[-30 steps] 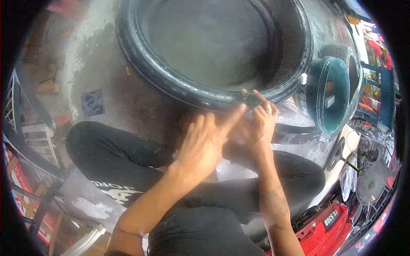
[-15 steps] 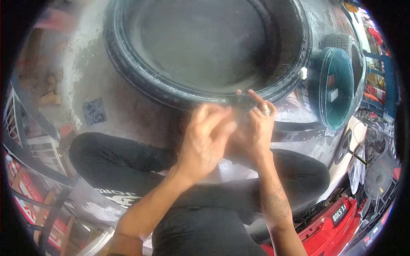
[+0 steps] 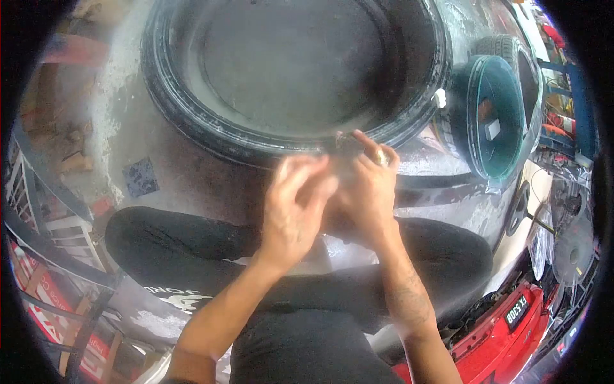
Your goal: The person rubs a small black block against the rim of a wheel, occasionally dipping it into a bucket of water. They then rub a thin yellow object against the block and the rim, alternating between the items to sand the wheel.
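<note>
My left hand [image 3: 291, 217] is raised over my lap, fingers bent and thumb apart from them, with blurred fingertips. I see nothing held in it. Close beside it, my right hand [image 3: 374, 185], with a ring on one finger, is closed on a small dark flat piece [image 3: 346, 146], too blurred to name. Its index finger points up along that piece. Both hands are at the near side of a large round black tub [image 3: 224, 137] with a murky grey inside. A small white lump [image 3: 439, 98] sits on the tub's right rim.
A teal bucket [image 3: 476, 121] lies tipped at the right, against a tyre [image 3: 502, 46]. A red car part with a number plate [image 3: 505, 329] is at lower right. Metal racks [image 3: 54, 185] and boxes [image 3: 45, 288] stand left. A dark square piece [image 3: 141, 177] lies on the floor.
Both hands have shifted slightly left in the view, as have the tub and bucket. The right hand keeps its hold on the small dark piece; the left hand stays beside it.
</note>
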Demonstrator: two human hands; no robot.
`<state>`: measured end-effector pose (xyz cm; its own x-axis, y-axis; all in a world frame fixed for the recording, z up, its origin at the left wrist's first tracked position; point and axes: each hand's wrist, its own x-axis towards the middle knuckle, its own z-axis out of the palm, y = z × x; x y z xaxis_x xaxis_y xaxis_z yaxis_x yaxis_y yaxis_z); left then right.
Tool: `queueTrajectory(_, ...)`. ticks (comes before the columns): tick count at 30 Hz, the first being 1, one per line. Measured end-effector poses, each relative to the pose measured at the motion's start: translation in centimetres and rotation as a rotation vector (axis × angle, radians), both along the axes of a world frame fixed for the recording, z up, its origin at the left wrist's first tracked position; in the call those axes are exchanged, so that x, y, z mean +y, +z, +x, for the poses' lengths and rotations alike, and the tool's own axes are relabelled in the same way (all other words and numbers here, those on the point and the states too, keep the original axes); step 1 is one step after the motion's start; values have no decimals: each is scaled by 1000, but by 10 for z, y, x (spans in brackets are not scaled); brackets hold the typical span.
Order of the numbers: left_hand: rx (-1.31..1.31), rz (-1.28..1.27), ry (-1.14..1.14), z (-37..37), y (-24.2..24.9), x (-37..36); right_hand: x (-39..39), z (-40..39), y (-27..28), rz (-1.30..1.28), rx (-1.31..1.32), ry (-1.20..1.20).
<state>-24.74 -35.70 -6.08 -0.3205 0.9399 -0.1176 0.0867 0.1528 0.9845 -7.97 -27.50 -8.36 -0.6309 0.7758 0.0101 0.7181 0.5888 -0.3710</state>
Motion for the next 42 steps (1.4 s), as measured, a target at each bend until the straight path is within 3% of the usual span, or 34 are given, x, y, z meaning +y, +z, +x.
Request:
queueTrajectory(5, 56, 82, 10, 3, -3, 26, -4, 1, -2, 13, 29, -10)
queueTrajectory(8, 3, 56, 11, 3, -10, -8, -3, 0, -5, 24, 30, -18)
queueTrajectory(12, 55, 28, 38, 9, -2, 30, -4, -1, -2, 5, 10, -40)
queueTrajectory(13, 28, 126, 17, 6, -7, 24, -4, 0, -5, 14, 27, -22)
queueTrajectory(16, -24, 31, 25, 4, -1, -5, -2, -2, -6, 47, 86, -32)
queueTrajectory(18, 105, 146, 52, 12, -14, 20, -2, 2, -6, 30, 42, -12)
queueTrajectory(22, -109, 79, 124, 1, -22, 53, -2, 2, -4, 28, -6, -21)
queueTrajectory(26, -36, -142, 130, -33, -4, -6, -3, -6, -5, 80, 67, -29)
queueTrajectory(30, -33, 73, 71, 10, -16, -2, -3, -2, -7, 103, 48, -11)
queueTrajectory(32, 108, 71, 53, 8, -14, 32, -4, 1, -6, 43, -5, -36)
queueTrajectory(37, -6, -26, 8, 4, 4, -5, -3, -2, -6, 51, 43, -26)
queueTrajectory(42, 27, 54, 16, 2, -12, 28, -3, 0, -4, 61, 0, -17)
